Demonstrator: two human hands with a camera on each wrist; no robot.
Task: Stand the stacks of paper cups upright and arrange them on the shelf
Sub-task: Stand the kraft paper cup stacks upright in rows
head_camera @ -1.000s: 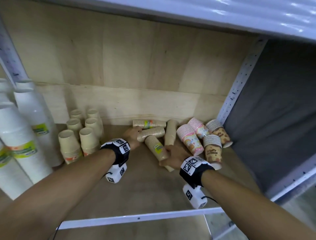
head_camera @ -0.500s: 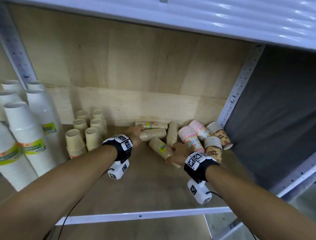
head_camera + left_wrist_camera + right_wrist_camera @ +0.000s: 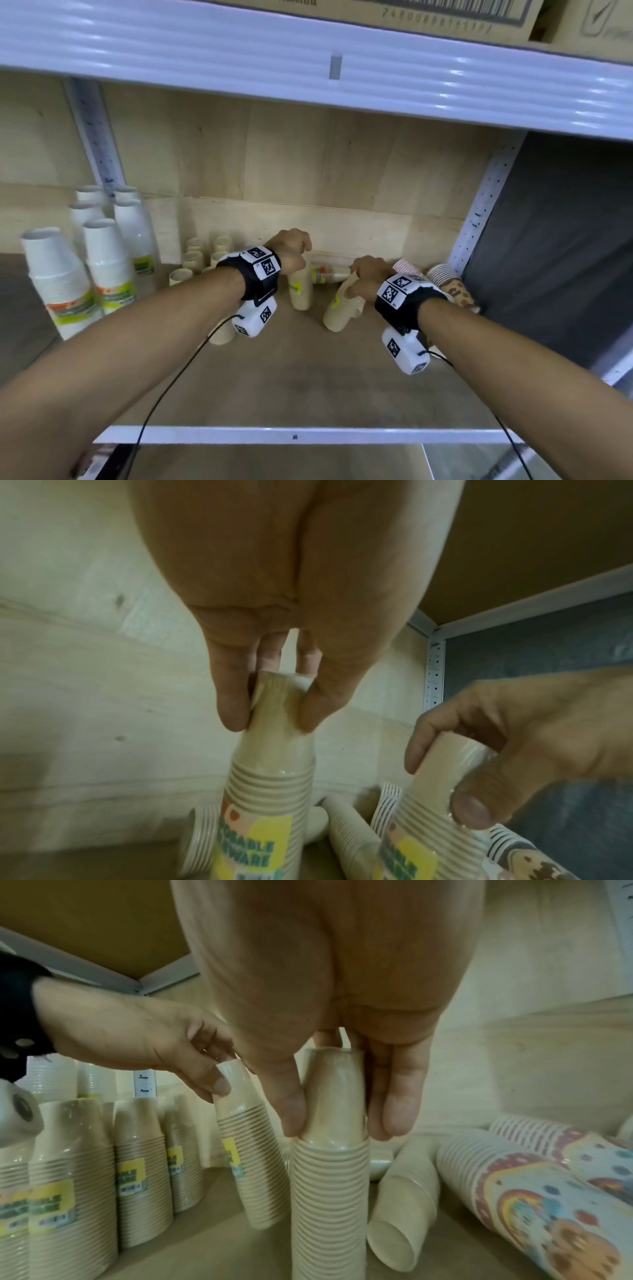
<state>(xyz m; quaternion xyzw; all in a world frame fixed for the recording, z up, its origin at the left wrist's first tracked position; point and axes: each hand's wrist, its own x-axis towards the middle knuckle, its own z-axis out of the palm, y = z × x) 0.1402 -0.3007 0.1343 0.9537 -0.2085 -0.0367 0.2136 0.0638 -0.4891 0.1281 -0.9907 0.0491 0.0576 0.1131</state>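
On the wooden shelf my left hand pinches the narrow top end of a wrapped beige cup stack that stands almost upright. The left wrist view shows thumb and fingers of that left hand round the stack's top cup. My right hand grips the top of a second beige stack, which leans, its wide end low near the shelf. In the right wrist view the right hand clasps this stack.
Several upright beige stacks stand at the left, beside tall white cup stacks. More beige stacks and patterned stacks lie on their sides at the back right. The upper shelf edge hangs overhead; a metal post bounds the right.
Both hands have raised their beige stacks from lying flat: the left one to almost upright, the right one to a lean. The head view has tilted upward.
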